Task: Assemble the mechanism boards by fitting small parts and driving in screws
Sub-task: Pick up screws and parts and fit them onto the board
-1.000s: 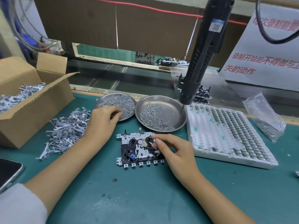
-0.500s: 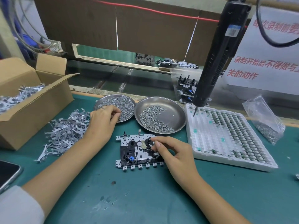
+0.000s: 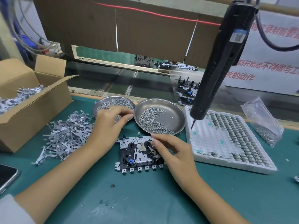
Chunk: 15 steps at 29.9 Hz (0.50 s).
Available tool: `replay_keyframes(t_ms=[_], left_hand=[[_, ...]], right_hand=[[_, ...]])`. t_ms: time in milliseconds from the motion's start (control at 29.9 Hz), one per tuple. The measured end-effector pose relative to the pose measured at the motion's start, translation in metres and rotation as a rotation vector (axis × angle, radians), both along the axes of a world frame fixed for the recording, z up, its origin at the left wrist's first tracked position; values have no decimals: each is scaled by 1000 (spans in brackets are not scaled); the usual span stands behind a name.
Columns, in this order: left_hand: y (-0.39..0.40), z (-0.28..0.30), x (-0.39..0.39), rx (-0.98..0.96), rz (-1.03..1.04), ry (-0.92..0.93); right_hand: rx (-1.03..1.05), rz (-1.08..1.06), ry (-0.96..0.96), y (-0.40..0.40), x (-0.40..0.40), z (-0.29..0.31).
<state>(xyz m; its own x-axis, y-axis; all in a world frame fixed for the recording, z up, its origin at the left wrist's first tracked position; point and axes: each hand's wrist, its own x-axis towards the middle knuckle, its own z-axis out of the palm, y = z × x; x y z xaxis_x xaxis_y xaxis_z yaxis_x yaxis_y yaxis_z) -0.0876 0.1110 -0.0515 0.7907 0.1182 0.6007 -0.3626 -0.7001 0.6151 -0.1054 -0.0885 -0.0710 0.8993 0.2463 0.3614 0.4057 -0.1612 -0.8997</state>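
Left hand (image 3: 108, 125) reaches into the left dish (image 3: 113, 102) — fingertips pinched on screws (image 3: 117, 118). Right hand (image 3: 174, 152) pinches a small part on the board (image 3: 139, 157).

The left hand (image 3: 108, 125) covers the near rim of the left screw dish (image 3: 113, 102), and whether its fingertips pinch a screw can't be made out. The right hand (image 3: 176, 152) hides the mechanism board (image 3: 137, 157) at its right edge. The electric screwdriver (image 3: 221, 59) runs off the top. A phone (image 3: 7, 175) is cut by the left edge, the cardboard box (image 3: 32, 110) too.
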Motion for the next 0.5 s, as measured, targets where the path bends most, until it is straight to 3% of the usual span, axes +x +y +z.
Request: replay_keyframes(t_ms=[100, 200, 334, 501], left_hand=[[-22, 3, -18, -87, -148, -38], [-37, -2, -27, -41, -213, -167], [-39, -7, -25, 118, -251, -365], [-40, -10, -26, 191, -236, -448]], right_hand=[[173, 64, 217, 4, 7, 15], [289, 164, 402, 4, 8, 22], [325, 208, 487, -3, 9, 22], [320, 234, 481, -7, 8, 20]])
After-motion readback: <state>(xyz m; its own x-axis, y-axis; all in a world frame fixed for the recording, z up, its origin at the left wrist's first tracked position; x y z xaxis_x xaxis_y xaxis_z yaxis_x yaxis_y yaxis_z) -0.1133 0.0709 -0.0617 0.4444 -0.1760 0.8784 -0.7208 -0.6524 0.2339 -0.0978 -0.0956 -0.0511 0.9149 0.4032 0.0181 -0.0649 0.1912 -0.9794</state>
